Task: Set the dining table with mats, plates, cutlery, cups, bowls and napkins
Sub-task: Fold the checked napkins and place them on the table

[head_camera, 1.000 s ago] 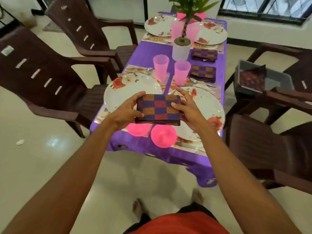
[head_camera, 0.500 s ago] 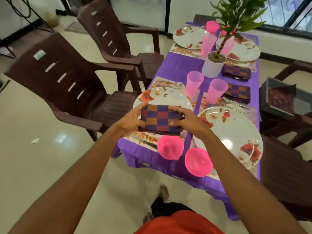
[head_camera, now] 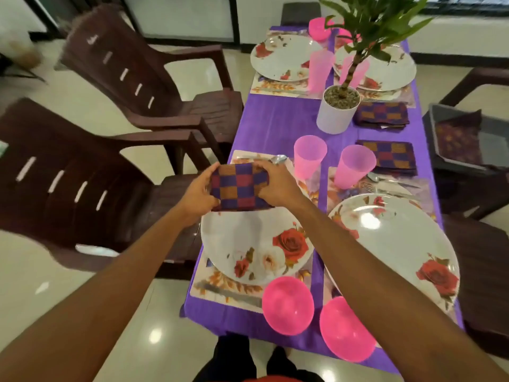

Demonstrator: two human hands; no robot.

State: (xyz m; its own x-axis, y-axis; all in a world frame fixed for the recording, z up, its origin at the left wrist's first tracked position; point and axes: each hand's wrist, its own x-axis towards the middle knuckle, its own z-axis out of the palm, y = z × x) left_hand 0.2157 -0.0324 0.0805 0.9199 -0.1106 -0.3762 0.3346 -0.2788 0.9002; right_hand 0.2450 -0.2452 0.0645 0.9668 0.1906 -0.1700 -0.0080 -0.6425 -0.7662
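Now the folded napkin point(head_camera: 239, 186) is held over the far rim of the near left plate point(head_camera: 248, 244), moved forward from above the bowls point(head_camera: 287, 306). Both ends are pinched by the fingers point(head_camera: 261, 165) of left hand point(head_camera: 197, 197) and right hand point(head_camera: 278, 186). Placement on the counter point(head_camera: 275, 119) is judged imminent.

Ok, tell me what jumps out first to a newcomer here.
The left hand and right hand grip a folded checked napkin by the far edge of the near-left rose plate. Two pink bowls sit at the near end of the purple tablecloth; a potted plant stands mid-table.
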